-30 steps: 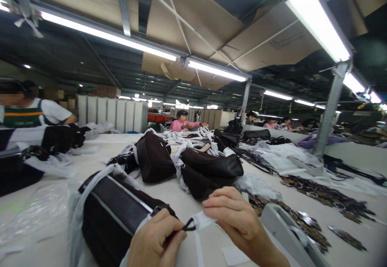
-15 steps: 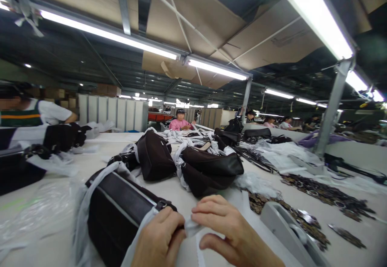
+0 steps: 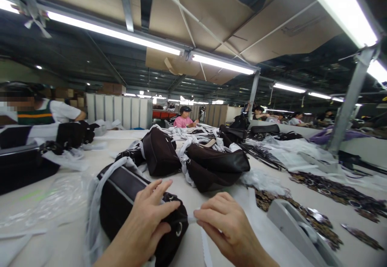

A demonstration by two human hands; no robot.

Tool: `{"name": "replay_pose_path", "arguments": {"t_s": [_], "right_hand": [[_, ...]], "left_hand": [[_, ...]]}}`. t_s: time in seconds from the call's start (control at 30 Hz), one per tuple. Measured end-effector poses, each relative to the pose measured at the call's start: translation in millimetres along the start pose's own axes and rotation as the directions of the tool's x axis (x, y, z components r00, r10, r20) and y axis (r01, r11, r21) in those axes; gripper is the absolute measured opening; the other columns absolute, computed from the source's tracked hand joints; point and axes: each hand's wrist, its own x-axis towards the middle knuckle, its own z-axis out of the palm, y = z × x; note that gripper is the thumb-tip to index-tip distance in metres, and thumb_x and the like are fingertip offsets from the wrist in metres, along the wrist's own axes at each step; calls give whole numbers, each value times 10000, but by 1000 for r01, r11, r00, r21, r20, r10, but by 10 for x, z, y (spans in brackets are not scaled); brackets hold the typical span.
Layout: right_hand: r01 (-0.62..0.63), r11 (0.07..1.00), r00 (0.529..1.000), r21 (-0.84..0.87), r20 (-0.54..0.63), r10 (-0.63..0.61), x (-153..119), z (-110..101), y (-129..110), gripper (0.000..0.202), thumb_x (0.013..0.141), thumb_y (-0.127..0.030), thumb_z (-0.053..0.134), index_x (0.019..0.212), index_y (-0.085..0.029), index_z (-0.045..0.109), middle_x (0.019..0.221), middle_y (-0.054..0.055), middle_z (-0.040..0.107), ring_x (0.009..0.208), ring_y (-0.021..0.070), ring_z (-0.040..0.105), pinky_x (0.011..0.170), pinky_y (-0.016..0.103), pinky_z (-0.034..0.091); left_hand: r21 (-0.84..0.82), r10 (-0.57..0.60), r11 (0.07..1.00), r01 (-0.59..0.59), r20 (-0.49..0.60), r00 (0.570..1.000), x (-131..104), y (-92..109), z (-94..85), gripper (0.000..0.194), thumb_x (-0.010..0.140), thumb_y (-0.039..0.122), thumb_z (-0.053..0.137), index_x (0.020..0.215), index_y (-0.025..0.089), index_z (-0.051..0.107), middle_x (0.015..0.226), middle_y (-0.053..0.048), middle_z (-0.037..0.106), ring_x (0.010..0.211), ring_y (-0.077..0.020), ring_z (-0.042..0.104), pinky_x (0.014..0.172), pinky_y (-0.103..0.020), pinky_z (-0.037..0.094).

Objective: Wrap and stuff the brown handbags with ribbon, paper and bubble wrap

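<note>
Lit tube lights (image 3: 115,33) | dark roof overhead | white ribbed partition (image 3: 119,110) behind table (image 3: 75,196)

Near bag (image 3: 121,190) left of tape dispenser (image 3: 298,230), on table (image 3: 178,183).

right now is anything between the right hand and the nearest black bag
Only a pale strip, at the tips of the right hand, shows in the gap to the nearest black bag; nothing else visible blocks it. The left hand is over the bag.

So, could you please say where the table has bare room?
White table shows between the near grey-piped black bag and black bags behind, and between two long brown heaps at right. Crinkled clear plastic and another black bag crowd the left.
</note>
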Motion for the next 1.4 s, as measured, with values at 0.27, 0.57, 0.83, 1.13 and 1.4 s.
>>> {"name": "replay_pose_path", "arguments": {"t_s": [0.27,0.57,0.83,1.13,1.4], "right_hand": [[-14,1000,1000,3,8,14,-21,11,27,172,942,-152,519,915,-212,678,753,2,664,686,136,543,650,299,341],[-13,1000,999,4,53,12,-29,9,46,161,936,-130,525,939,-219,660,781,1,664,706,142,540,657,295,332],[-138,973,977,-183,133,164,-102,166,18,126,924,-183,552,942,-270,641,788,-42,678,735,161,601,987,409,243],[-111,932,987,-344,68,142,-31,656,-77,343,872,-76,495,1191,-161,588,715,21,696,645,194,638,994,483,368],[-436,899,851,27,338,403,40,-54,-18,575,751,-260,770,1291,-229,575,1224,85,677,1077,261,651,927,396,536]], "left_hand": [[-282,-55,956,76,83,995,-36,-169,48,555,780,95,580,1280,338,585,1391,-57,512,1306,-265,434,1119,-487,339],[-194,-148,967,165,99,984,109,47,77,344,776,75,536,993,283,702,1128,-41,584,1127,-244,517,1010,-463,374],[-227,-87,971,79,-29,996,80,-88,333,354,772,57,561,1014,275,699,1152,-61,578,1122,-265,517,971,-437,391],[-272,-48,962,35,-41,998,87,-121,359,338,767,36,560,1009,240,679,1126,-63,584,1082,-248,521,936,-408,397],[-201,-69,978,58,-44,997,67,-85,372,282,837,91,572,994,289,699,1144,-64,558,1112,-277,515,937,-466,383]]}}
